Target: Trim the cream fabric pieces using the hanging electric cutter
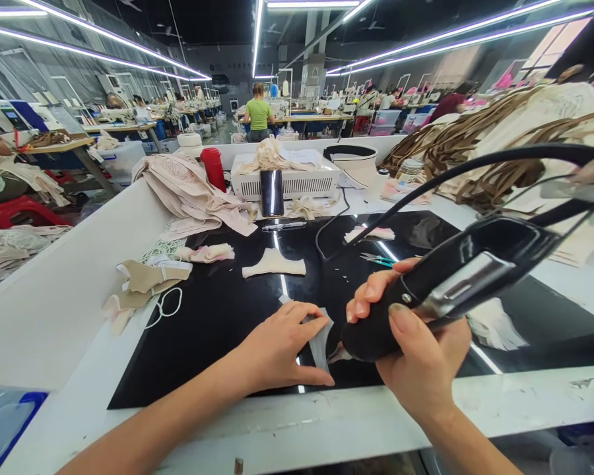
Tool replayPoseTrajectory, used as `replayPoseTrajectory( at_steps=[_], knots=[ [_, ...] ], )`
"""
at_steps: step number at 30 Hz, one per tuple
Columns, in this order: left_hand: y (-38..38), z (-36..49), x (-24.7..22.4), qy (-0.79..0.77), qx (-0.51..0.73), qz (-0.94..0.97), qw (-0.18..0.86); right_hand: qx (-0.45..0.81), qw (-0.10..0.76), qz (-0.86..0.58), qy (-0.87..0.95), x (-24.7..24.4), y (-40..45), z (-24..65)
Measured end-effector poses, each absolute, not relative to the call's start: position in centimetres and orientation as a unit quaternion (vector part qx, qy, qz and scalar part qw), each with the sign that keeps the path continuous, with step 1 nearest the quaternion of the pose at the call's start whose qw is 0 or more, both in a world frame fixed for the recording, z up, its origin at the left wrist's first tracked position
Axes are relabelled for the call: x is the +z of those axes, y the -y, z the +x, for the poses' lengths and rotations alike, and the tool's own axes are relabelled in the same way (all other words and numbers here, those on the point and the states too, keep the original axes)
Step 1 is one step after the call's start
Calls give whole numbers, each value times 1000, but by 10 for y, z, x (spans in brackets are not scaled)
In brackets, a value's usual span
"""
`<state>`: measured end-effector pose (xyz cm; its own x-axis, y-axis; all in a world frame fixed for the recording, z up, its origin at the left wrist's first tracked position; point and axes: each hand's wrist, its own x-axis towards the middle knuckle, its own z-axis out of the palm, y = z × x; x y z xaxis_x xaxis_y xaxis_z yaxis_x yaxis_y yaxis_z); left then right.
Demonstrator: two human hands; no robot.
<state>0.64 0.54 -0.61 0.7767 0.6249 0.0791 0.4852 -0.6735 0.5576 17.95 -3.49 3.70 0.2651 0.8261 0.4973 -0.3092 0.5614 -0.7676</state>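
Observation:
My right hand (420,349) is wrapped round a black corded hand tool (455,284) with a silver lever along its side. The tool's narrow metal tip (339,354) points down and left, at the right edge of a small translucent grey fabric piece (321,343). My left hand (282,340) lies over that piece, thumb and forefinger spread apart at its two ends. Both hands are over a glossy black board (202,336). Beyond them lies a cream curved fabric piece (274,262).
Teal-handled snips (377,259), a pen (284,226) and a stack of cut white pieces (497,323) lie around. Behind stand a phone (272,192), a white vented box (297,183) and a red cylinder (212,168). Fabric heaps flank the board. A black cable (321,241) crosses it.

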Motion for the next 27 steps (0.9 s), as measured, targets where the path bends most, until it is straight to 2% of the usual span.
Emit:
replayPoseTrajectory(
  at_steps=[27],
  knots=[
    [-5, 8, -10, -294, 165, 911, 238, 367, 763, -283, 451, 40, 31, 179]
  ],
)
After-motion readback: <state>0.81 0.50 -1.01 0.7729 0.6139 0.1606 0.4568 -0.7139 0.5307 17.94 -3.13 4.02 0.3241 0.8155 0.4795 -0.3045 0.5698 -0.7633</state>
